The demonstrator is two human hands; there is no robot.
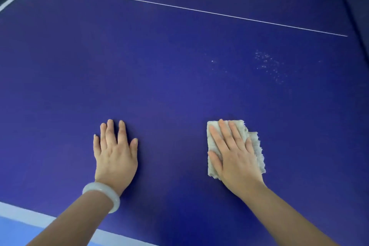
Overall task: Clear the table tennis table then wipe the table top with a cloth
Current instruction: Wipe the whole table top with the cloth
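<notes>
A person leans over a deep-blue table tennis worktop (159, 56), apparently at the wiping stage of the job. At lower left of the frame runs the white edge band (20, 215), with pale blue floor (12, 233) beyond it. The left hand (115, 152), a pale bracelet (101, 195) on its wrist, lies palm down on the bare surface at lower centre-left. It is released, its fingers straight and slightly spread, holding nothing. A thin white line (189, 9) crosses the upper part of the frame on a slant. At lower centre-right the right hand (233, 152) presses flat on a folded, off-white cloth (256, 146). Its fingers are straight, not curled round the fabric, and the frayed edge shows to the right of the palm. A scatter of pale specks (269, 66) marks the surface at upper right, well apart from the cloth.

The cloth is held only by downward pressure, so a fast or long stroke could let it slide out or bunch under the palm. The specks lie at a stretch from here, and a pass that falls short would miss them. A light pass might smear rather than lift them. Weight on the bare left palm may leave a print on the surface.
</notes>
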